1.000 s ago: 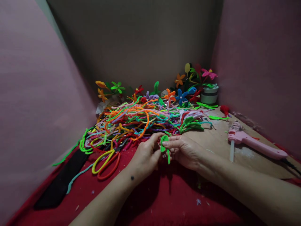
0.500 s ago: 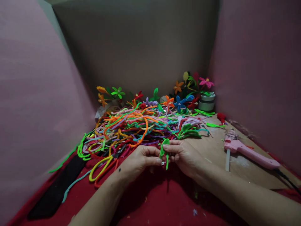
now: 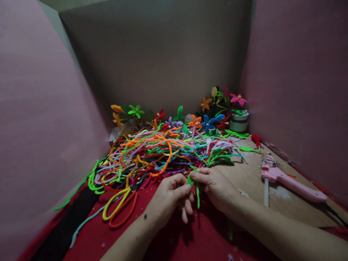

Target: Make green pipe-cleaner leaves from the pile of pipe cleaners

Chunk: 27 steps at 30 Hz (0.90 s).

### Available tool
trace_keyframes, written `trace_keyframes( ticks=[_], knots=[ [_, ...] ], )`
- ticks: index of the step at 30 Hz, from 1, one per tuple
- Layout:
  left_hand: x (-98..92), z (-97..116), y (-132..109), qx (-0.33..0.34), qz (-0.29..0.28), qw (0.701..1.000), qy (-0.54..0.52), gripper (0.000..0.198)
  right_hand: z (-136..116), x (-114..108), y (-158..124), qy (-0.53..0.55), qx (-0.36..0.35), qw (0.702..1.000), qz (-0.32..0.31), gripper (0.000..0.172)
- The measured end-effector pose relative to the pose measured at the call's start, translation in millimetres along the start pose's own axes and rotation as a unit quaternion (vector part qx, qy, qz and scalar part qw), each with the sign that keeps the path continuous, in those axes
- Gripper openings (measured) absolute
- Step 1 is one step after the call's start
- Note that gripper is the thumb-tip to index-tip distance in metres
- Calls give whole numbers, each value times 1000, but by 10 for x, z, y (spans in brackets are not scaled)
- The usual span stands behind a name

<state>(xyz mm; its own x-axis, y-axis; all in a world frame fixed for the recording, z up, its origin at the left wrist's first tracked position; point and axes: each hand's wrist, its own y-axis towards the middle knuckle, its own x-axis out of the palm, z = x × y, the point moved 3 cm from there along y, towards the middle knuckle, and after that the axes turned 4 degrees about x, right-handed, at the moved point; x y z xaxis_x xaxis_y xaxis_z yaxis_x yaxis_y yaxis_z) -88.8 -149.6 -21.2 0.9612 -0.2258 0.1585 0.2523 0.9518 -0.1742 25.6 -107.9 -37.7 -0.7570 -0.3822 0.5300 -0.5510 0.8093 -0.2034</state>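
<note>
Left hand [image 3: 170, 197] and right hand [image 3: 214, 185] pinch a green pipe cleaner [image 3: 197, 195]; its loop, open a moment ago, now sits squeezed between them, tail dangling.

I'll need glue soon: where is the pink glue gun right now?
In the head view, the pink plastic glue gun lies flat on the brown board, to the right of the right hand and near the pink side wall.
</note>
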Motion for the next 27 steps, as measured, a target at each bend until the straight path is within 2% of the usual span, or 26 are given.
trace_keyframes(
  ticks=[3, 7, 12, 17, 23, 27],
  knots=[
    [29, -21, -1, -5, -1, 999, -53, 16, -8, -10, -11, -3, 6, 1000, 19, 26],
    [33, -5, -8, 2, 14, 999, -32, 18, -25, -4, -7, -17, -7, 1000, 2, 25],
    [-59, 65, 5, 66, 54, 996, -3, 18, -71, 11, -31, -92, -33, 995, -18, 25],
    [-110, 119, 10, 83, 74, 994, 3, 17, -62, 51, -100, -168, 8, 986, -11, 23],
    [-98, 162, -9, 81, 86, 992, 32, 17, -121, 102, -133, -80, -45, 995, -28, 20],
    [-69, 156, -26, 64, 104, 991, 62, 17, -149, 69, -115, -30, -77, 996, -12, 20]
  ],
)
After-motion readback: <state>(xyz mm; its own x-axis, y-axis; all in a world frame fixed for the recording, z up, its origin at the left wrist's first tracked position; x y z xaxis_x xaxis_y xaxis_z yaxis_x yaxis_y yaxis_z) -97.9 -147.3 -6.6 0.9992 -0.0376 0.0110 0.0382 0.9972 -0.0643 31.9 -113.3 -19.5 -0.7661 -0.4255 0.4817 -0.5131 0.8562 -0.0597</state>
